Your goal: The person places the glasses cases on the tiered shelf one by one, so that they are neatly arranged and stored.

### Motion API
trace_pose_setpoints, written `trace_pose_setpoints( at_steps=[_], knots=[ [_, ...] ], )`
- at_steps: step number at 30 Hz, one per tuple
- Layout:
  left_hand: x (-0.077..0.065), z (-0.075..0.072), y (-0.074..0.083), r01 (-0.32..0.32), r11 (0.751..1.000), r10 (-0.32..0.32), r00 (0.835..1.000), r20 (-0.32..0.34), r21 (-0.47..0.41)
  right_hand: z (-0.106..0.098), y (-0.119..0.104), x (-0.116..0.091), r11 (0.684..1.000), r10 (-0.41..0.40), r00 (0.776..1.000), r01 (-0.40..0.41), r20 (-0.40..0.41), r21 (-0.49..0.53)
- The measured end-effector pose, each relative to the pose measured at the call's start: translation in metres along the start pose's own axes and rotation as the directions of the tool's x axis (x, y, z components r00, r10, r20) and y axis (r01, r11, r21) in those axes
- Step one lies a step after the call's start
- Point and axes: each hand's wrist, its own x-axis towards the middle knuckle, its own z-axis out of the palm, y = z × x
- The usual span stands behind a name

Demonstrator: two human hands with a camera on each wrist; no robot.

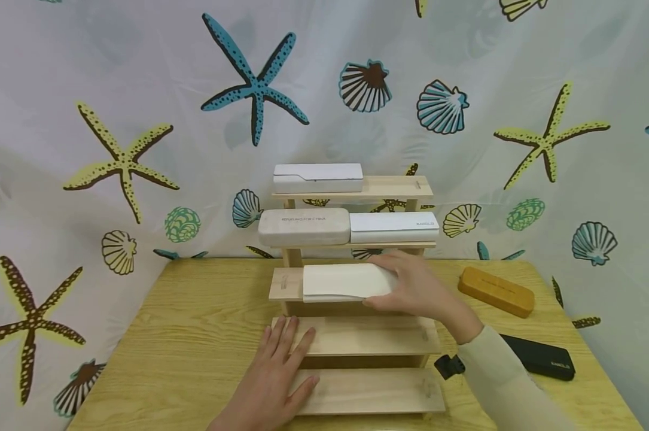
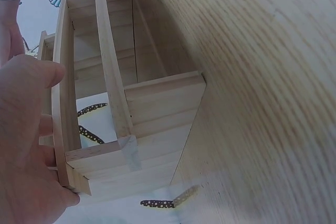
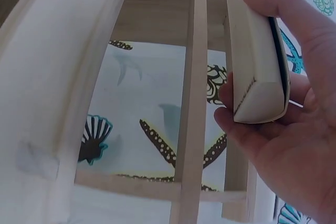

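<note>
The right hand point(image 1: 418, 287) grips the cream glasses case point(image 1: 348, 281) by its right end, long axis along the rack's point(image 1: 367, 338) third step; the left hand point(image 1: 276, 374), fingers seemingly flat, steadies the lower steps.

Perhaps "BANGLU" on black case point(image 1: 539, 357)

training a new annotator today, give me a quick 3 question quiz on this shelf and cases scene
1. True or false: the right hand grips the cream case on the stepped wooden rack.
2. How many cases sit on the rack's two upper steps?
3. Multiple choice: the left hand A) holds the black case, B) rests flat on the rack's lower steps, C) lifts the orange case.

Key:
1. True
2. Three: a white case on top, a grey case and a second white case below.
3. B
</note>
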Motion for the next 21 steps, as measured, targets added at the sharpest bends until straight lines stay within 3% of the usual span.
trace_pose_setpoints(
  at_steps=[11,21],
  knots=[
    [0.0,0.0,-0.001,-0.003,1.0,0.003,1.0,0.006,-0.01,0.02,-0.013,0.023,0.999,-0.015,1.0,0.014,0.003,0.046],
    [0.0,-0.001,-0.001,-0.006,1.0,0.006,1.0,-0.007,-0.013,0.034,-0.024,0.034,0.998,0.043,0.999,-0.044,0.012,0.054]
  ],
)
